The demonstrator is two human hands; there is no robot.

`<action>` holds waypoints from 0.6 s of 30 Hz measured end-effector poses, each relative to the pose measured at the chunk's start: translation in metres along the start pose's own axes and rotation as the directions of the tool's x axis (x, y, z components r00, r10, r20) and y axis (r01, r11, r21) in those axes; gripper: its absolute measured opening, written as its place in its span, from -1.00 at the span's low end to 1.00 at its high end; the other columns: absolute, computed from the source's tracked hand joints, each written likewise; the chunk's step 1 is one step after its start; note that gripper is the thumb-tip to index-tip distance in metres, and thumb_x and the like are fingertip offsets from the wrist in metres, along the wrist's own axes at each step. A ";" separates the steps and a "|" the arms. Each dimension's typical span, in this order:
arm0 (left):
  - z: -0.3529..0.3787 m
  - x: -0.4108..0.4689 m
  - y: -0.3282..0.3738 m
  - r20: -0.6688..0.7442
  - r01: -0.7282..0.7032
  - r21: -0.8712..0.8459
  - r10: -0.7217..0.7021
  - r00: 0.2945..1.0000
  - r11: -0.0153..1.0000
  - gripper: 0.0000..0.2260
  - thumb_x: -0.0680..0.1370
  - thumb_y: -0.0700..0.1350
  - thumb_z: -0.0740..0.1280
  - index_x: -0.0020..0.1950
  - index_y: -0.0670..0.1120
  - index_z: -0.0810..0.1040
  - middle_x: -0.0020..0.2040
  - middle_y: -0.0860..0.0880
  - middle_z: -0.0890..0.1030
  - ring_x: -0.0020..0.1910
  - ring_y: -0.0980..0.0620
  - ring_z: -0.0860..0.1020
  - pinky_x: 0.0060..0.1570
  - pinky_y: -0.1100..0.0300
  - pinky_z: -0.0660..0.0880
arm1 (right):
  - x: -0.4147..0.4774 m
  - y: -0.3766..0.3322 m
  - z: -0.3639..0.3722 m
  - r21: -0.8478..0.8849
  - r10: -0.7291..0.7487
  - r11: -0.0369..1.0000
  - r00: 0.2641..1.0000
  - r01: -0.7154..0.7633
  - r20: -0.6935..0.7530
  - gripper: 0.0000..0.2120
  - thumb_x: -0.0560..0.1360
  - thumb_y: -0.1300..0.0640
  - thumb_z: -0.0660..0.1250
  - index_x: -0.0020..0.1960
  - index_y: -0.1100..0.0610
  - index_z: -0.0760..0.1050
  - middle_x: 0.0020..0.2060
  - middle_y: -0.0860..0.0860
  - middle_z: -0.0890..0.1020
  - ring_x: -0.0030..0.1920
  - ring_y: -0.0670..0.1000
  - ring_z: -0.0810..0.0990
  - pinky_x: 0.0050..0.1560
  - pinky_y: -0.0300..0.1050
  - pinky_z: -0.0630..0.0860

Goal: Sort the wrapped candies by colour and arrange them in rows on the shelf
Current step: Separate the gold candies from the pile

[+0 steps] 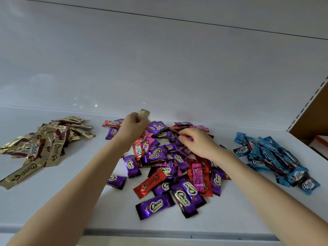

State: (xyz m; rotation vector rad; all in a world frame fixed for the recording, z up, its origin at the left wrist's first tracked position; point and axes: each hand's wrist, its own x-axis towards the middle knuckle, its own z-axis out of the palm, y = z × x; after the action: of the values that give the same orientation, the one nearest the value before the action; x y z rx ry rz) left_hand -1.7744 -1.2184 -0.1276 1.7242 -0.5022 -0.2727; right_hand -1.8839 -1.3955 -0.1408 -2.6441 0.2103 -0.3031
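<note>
Gold foil candy (pixel 145 114), half hidden, is gripped in our left hand (pixel 135 126). Our right hand (pixel 194 142) curls over mixed purple and red candies (pixel 165 167); we cannot tell its hold.

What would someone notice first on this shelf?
A big mixed pile of purple, red and pink candies at the centre of the shelf. The left hand holds a gold candy above it, the right hand touches it; a gold pile lies left, a blue pile right.

My left grip (pixel 134 126) holds a gold candy (pixel 144 113); gold pile (pixel 40 144), blue pile (pixel 273 157), purple-red-pink mix (pixel 168 171); white shelf (pixel 71 201).
</note>
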 end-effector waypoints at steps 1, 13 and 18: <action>-0.001 0.000 -0.003 -0.018 0.003 -0.011 -0.003 1.000 1.000 -0.96 0.56 -0.24 0.23 -0.09 -0.19 0.41 -0.34 -0.10 0.40 -0.44 0.03 0.37 -0.44 0.22 0.35 | 0.006 0.003 0.000 -0.049 -0.007 0.999 0.999 0.009 0.038 -0.70 0.58 0.09 0.16 0.23 0.18 0.48 0.14 0.08 0.55 0.15 0.06 0.49 0.14 -0.08 0.41; -0.014 0.002 -0.011 -0.104 0.017 -0.028 -0.019 0.994 0.999 -0.76 0.49 -0.17 0.40 -0.27 -0.14 0.36 -0.48 -0.08 0.36 -0.67 0.16 0.29 -0.62 0.33 0.23 | 0.034 0.002 0.009 -0.063 0.011 0.998 1.000 -0.010 0.016 -0.59 0.61 0.00 0.07 0.40 0.13 0.31 0.36 0.05 0.39 0.37 0.02 0.32 0.35 -0.11 0.20; -0.025 0.002 -0.012 -0.126 0.058 -0.057 -0.065 0.990 0.997 -0.71 0.48 -0.15 0.41 -0.30 -0.13 0.32 -0.45 -0.06 0.29 -0.61 0.10 0.27 -0.63 0.35 0.19 | 0.037 -0.032 0.037 -0.080 -0.103 0.988 0.954 0.131 0.281 -0.56 0.60 -0.11 -0.02 0.42 0.00 0.29 0.46 0.03 0.23 0.47 0.02 0.14 0.45 0.09 0.08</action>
State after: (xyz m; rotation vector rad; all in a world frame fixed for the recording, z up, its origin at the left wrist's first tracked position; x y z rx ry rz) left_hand -1.7595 -1.1962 -0.1342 1.6944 -0.3458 -0.2164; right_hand -1.8357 -1.3583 -0.1516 -2.7636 -0.0241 0.0426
